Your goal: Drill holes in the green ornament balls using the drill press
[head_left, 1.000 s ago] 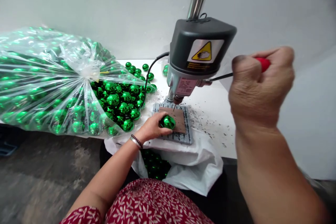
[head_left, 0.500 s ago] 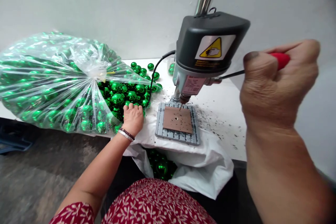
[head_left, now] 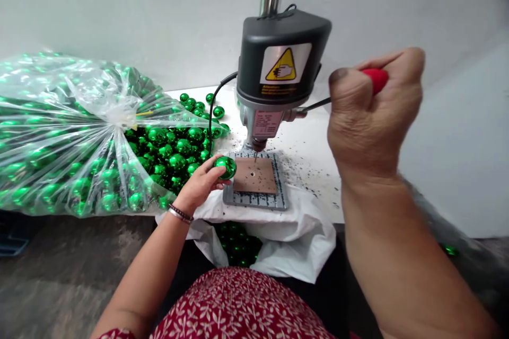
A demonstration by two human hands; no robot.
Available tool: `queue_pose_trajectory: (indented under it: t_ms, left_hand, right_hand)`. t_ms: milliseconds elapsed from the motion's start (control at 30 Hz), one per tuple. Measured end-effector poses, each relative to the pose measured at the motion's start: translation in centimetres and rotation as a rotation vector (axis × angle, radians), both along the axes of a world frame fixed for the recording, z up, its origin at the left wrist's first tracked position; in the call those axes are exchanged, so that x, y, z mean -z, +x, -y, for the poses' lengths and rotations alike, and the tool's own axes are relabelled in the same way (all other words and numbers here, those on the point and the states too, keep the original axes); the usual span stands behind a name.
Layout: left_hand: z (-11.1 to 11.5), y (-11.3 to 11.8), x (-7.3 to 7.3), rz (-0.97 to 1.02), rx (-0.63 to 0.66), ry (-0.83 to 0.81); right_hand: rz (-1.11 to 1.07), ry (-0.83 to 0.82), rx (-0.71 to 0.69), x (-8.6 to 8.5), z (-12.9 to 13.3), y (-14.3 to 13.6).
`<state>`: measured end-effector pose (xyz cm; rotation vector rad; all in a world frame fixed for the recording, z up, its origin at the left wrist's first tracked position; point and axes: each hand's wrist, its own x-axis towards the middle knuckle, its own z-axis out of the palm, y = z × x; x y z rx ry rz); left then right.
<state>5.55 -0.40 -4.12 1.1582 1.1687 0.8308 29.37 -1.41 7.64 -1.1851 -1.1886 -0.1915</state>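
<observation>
A shiny green ball [head_left: 226, 167] is between the thumb and fingers of my left hand [head_left: 202, 181], at the left edge of the drill press base [head_left: 281, 202]. My right hand [head_left: 369, 111] is wrapped round the red knob [head_left: 377, 82] of the feed lever, to the right of the drill press [head_left: 284, 63]. Below the drill head, the thin bit [head_left: 256, 157] points down over a brown board [head_left: 260, 183] with a small hole in it. Bit and board look apart.
A clear plastic bag [head_left: 95, 143] full of green balls spreads over the left of the white table. Loose balls [head_left: 198, 108] lie behind it. Dark shavings [head_left: 306, 169] litter the right side. A white sack [head_left: 314, 243] holding green balls hangs at the front edge.
My left hand has come out of the pile of balls and moved right with one green ball. My right hand stays on the lever knob. The whole view has shifted.
</observation>
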Motion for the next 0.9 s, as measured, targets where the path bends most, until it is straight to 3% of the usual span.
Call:
queue_pose_trajectory:
  t_ms: [100, 233, 367, 567, 767, 900]
  left_hand:
    - [-1.0, 1.2, 1.5, 0.065, -0.061, -0.088]
    - [-2.6, 2.6, 2.6, -0.235, -0.056, 0.181]
    - [-3.7, 3.8, 2.7, -0.524, 0.054, 0.416]
    - [-4.1, 4.3, 3.3, -0.699, 0.192, 0.658]
    - [-3.8, 3.7, 3.4, -0.639, 0.281, 0.651]
    - [-3.7, 3.8, 2.9, -0.598, 0.259, 0.57]
  right_hand:
    - [0.026, 0.0, -0.014, 0.2, -0.1, 0.1]
    - [0.008, -0.01, -0.023, 0.1, -0.1, -0.1]
    - [-0.024, -0.016, -0.027, -0.3, 0.0, -0.3]
    - [-0.033, -0.059, -0.041, -0.4, 0.1, -0.3]
    - [-0.009, 0.069, -0.081, 0.4, -0.4, 0.1]
    - [-0.033, 0.028, -0.137, 0.4, -0.3, 0.1]
